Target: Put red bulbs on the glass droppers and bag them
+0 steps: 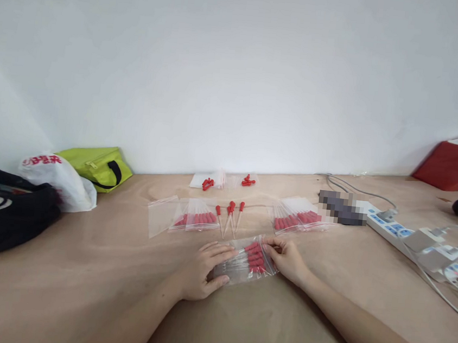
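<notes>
A clear zip bag [234, 274] of droppers lies on the table in front of me, its red rubber bulbs [256, 258] toward the right. My left hand [204, 271] rests over the bag's left end, fingers stretched out and thumb apart. At the zip edge on the right, my right hand [288, 260] pinches the bag between thumb and fingers. Just beyond, a few loose droppers [230, 215] with red bulbs lie on the table. More bagged droppers [201, 219] are at the left, and another bagged group [295, 219] lies at the right.
Loose red bulbs [208, 184] and more red bulbs [248, 180] lie on small bags near the wall. To the right are a blurred dark object [342, 208] and a power strip [387, 226] with cables. A green bag [94, 165], white plastic bag [58, 181] and black bag [7, 213] stand left.
</notes>
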Demonstrator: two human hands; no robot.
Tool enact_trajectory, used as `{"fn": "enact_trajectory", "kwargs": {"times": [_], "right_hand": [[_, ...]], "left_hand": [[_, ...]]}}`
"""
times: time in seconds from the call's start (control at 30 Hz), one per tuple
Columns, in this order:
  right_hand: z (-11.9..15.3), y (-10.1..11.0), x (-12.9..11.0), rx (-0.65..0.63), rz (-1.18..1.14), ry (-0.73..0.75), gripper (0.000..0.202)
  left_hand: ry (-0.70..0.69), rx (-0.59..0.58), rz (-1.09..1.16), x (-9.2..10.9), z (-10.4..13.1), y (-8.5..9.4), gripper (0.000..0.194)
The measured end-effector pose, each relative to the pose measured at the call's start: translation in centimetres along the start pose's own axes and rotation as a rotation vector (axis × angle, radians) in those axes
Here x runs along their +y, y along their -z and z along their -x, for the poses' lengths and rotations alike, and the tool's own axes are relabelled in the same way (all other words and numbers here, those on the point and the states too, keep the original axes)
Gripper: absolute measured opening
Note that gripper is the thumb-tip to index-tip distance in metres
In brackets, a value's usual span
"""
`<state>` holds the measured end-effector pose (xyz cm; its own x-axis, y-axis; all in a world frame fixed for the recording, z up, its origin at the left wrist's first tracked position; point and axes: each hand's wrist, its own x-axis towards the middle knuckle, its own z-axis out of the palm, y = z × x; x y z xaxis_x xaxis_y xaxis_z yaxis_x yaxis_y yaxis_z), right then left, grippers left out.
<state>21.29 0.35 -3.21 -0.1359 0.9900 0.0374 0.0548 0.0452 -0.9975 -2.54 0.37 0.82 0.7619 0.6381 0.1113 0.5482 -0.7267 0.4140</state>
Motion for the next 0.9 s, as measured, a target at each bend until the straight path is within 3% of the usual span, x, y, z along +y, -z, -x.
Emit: {"fn": "enact_trajectory", "kwargs": {"times": [0.17,0.33,0.43,0.57,0.67,0.77,0.83,0.9], "right_hand": [[-0.1,0.5,-0.4,0.025,0.067,-0.021,0.035],[-1.2,1.1,-0.2,0.235,0.14,-0.073,0.03],[-2.2,0.8,-0.1,0.171,0.124,-0.147,0.026],[-2.6,0.1,-1.0,0.009,0.076,-0.125,0.027],[-2.2,0.7,-2.4,-0.134,0.037,-0.135,0.029],[-2.1,2.4,-4.0,-0.224,-0.021,-0.103,0.032],[-2.4,3.8,-4.5,-0.161,-0.091,-0.091,0.034],[-3.0,4.9,-4.5,-0.012,-0.177,-0.101,0.035]], "left_hand": [[-0.006,-0.018,-0.004,0.0,0.0,0.1,0.049],[-0.009,-0.022,0.006,0.0,-0.1,0.2,0.049],[-0.012,-0.009,0.015,0.0,-0.1,0.2,0.05],[-0.021,0.022,0.033,0.0,0.1,0.1,0.05],[-0.041,0.16,0.031,-0.2,0.3,-0.1,0.042],[0.035,0.436,-0.071,-1.4,0.4,0.1,0.029],[0.163,0.602,-0.186,-3.1,0.6,0.7,0.024],[0.347,0.71,-0.315,-5.3,1.2,1.5,0.027]]}}
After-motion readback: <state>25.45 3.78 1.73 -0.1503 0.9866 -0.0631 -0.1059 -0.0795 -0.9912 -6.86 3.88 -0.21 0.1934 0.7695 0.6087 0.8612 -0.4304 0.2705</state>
